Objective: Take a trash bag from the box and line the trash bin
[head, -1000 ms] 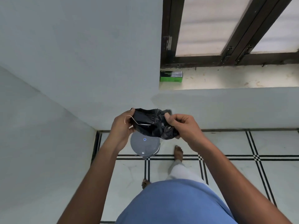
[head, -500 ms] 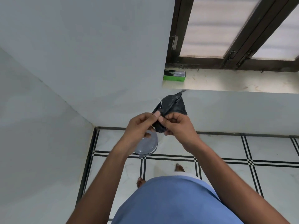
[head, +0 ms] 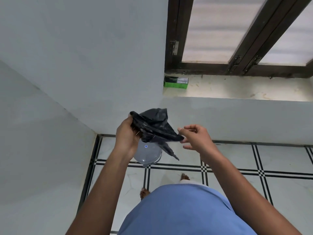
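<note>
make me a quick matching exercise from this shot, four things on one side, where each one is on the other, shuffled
Things:
1. trash bag
2. box
3. trash bin
4. left hand

Places:
A. on the window ledge
B. on the tiled floor by the wall corner
C. stretched between both hands
D. gripping the bunched end of the bag

Pairs: 1-C, 2-A, 3-B, 4-D

The crumpled plastic trash bag is glossy black. The round lidded trash bin is translucent grey with a small blue ring mark. The cardboard box is green with a black top. The tiled floor is white, crossed by black double lines. The window frame is dark brown, the walls pale grey, the shirt blue.
</note>
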